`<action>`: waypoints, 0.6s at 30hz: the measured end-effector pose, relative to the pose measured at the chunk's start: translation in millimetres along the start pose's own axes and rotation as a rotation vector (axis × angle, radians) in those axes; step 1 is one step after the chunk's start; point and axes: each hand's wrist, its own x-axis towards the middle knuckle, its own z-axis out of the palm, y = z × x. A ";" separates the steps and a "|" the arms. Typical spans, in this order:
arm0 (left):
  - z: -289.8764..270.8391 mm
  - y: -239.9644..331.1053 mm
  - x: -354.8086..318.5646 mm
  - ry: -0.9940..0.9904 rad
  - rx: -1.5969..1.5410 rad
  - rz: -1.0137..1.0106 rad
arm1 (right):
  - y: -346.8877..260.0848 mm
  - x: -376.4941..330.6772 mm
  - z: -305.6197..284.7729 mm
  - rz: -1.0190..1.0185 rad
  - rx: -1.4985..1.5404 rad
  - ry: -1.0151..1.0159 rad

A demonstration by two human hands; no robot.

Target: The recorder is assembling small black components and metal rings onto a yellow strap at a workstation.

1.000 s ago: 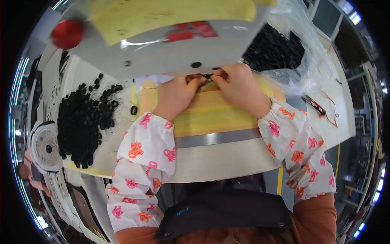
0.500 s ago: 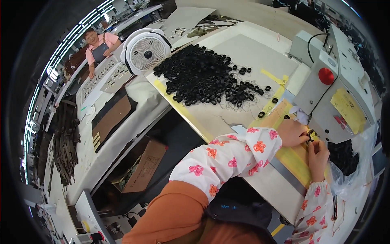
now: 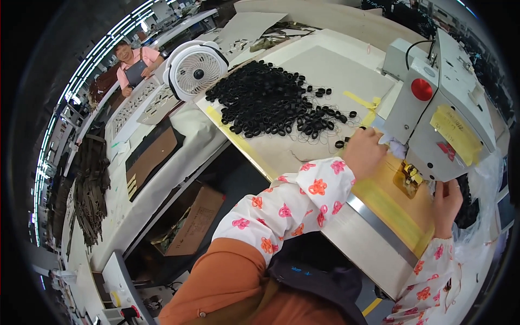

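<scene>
My left hand (image 3: 366,153) is over the worktable beside the sewing machine (image 3: 414,103), its fingers stretched and slightly bent. Close to its fingertips are a few small black fabric loops (image 3: 340,144); none shows clearly in the fingers. At the right side of the machine head is my right hand (image 3: 447,205), fingers apart and pointing up, next to a pile of black loops (image 3: 467,203) in clear plastic. Between my hands sits the machine's small metal clamp (image 3: 413,174), set in a yellow-taped plate (image 3: 387,203).
A large heap of black loops (image 3: 257,97) with loose threads covers the table's middle. Beyond it a white fan (image 3: 194,73) stands near a person in a pink shirt (image 3: 135,59). Dark straps (image 3: 86,189) hang at left. A cardboard box (image 3: 195,221) lies below.
My hands have parted from the clamp. The left moved left toward the loose loops; the right moved right to the machine's side. The dark piece at the clamp no longer shows there.
</scene>
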 end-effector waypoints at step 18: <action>39.5 39.5 -7.1 -0.284 -0.295 -0.015 | 50.9 0.2 8.7 0.027 -0.458 -0.161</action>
